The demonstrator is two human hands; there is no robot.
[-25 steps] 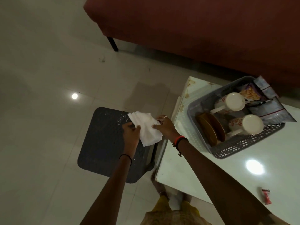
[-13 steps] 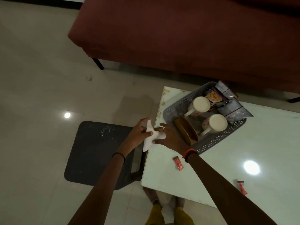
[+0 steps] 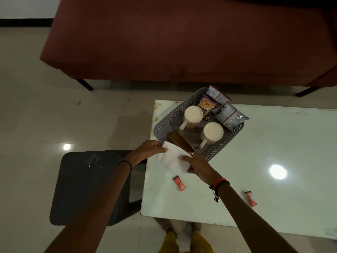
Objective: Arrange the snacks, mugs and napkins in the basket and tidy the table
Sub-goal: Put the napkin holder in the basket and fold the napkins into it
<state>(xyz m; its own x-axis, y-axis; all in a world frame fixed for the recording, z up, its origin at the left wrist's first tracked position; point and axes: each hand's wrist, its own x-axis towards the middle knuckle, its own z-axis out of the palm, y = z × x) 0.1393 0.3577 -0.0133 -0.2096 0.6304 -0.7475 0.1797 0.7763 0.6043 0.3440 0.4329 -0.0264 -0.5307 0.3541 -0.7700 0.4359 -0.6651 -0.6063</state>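
A white napkin (image 3: pixel 173 159) is held between both hands just in front of the grey perforated basket (image 3: pixel 166 123) on the white table (image 3: pixel 273 148). My left hand (image 3: pixel 147 149) pinches its upper left corner; my right hand (image 3: pixel 196 164) grips its right edge. Inside the basket stand two cream floral mugs (image 3: pixel 193 114) (image 3: pixel 213 132), a brown wooden dish (image 3: pixel 180 141) leaning on edge, and several snack packets (image 3: pixel 230 116) at the far end.
Two small red sachets (image 3: pixel 179 183) (image 3: pixel 250 198) lie on the table near its front. A dark grey stool (image 3: pixel 85 185) stands left of the table. A red sofa (image 3: pixel 182 39) fills the background. My feet show below the table edge.
Both hands carried the napkin from above the stool rightward over the table corner, up to the basket's near end, and spread it wider. The view has shifted right.
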